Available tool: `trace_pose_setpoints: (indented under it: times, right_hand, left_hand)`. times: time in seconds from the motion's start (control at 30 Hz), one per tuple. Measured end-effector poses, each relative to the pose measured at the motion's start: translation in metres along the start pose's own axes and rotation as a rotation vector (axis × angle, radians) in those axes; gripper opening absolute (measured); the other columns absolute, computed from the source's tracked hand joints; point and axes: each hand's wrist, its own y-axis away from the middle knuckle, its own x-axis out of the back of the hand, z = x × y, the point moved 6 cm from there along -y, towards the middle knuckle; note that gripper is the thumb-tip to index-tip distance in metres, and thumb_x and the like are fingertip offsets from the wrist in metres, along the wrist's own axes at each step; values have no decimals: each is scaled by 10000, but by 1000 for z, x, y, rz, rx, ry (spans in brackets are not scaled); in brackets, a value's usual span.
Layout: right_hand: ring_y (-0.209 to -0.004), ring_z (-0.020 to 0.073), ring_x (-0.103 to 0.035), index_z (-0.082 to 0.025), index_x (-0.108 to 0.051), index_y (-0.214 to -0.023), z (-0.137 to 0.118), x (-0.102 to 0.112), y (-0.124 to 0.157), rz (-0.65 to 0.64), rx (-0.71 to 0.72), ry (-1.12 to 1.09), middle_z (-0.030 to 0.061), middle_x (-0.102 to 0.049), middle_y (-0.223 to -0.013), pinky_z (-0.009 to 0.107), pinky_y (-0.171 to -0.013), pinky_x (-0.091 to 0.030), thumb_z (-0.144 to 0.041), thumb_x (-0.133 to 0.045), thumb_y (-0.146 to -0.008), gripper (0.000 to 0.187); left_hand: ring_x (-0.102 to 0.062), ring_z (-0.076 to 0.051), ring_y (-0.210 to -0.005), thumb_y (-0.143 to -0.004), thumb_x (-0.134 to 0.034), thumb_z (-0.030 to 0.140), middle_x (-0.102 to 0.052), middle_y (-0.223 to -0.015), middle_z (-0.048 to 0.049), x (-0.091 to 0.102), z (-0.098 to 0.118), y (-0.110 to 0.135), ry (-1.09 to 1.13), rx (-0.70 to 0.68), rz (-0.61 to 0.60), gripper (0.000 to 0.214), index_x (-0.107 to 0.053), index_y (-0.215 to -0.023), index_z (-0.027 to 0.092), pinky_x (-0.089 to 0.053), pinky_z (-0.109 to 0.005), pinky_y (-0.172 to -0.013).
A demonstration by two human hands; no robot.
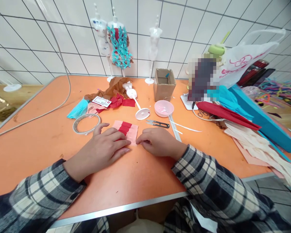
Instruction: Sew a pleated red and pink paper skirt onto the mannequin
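Observation:
A small piece of pink and red crepe paper lies flat on the orange table, in front of me. My left hand rests over its left and near part with fingers stretched out. At its near right corner, my right hand is closed, thumb and forefinger pinching the paper's edge; the exact fingertip contact is small. Just beyond my right hand are black thread snips. A roll of tape lies beyond my left wrist.
Behind lie a toppled white mini dress form, a pink bowl, a cardboard box and crumpled crepe paper. Dress forms stand by the tiled wall. A cable crosses the left side; paper and a blue box fill the right.

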Motion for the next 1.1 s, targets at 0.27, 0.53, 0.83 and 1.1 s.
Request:
trace_pose_setpoints:
  times: [0.27, 0.53, 0.83, 1.1]
  right_hand:
    - [-801, 138, -597, -201, -738, -1031, 3, 0, -3, 113, -73, -52, 22, -705, -878, 251, -704, -381, -141, -570, -877, 235]
    - [-763, 136, -565, -200, -729, -871, 2, -8, -13, 86, -195, -23, 10, -697, -850, 255, -625, -323, -200, -572, -863, 158]
    - [-712, 133, -532, -213, -655, -764, 5, -10, -16, 36, -315, -9, -7, -678, -810, 266, -566, -271, -212, -554, -821, 117]
    - [-712, 126, -561, -220, -671, -962, 18, -9, -15, 92, -384, -193, -33, -658, -772, 244, -604, -327, -173, -580, -804, 188]
  left_hand:
    - [-672, -231, -909, -991, -478, 338, -759, -928, 10, -3, -9, -3, 38, 123, 21, 270, -744, -949, 312, -232, -563, -1044]
    - [-679, -212, -883, -959, -522, 407, -779, -923, 10, -7, -8, -9, 116, 202, -22, 263, -745, -908, 278, -349, -438, -902]
    - [-693, -241, -879, -948, -520, 368, -779, -920, 1, -8, -13, -7, 59, 246, -24, 236, -736, -918, 278, -290, -507, -976]
    - [-665, -248, -782, -914, -550, 405, -743, -787, -10, -8, -19, -8, 53, 328, -48, 227, -709, -852, 255, -341, -438, -813]
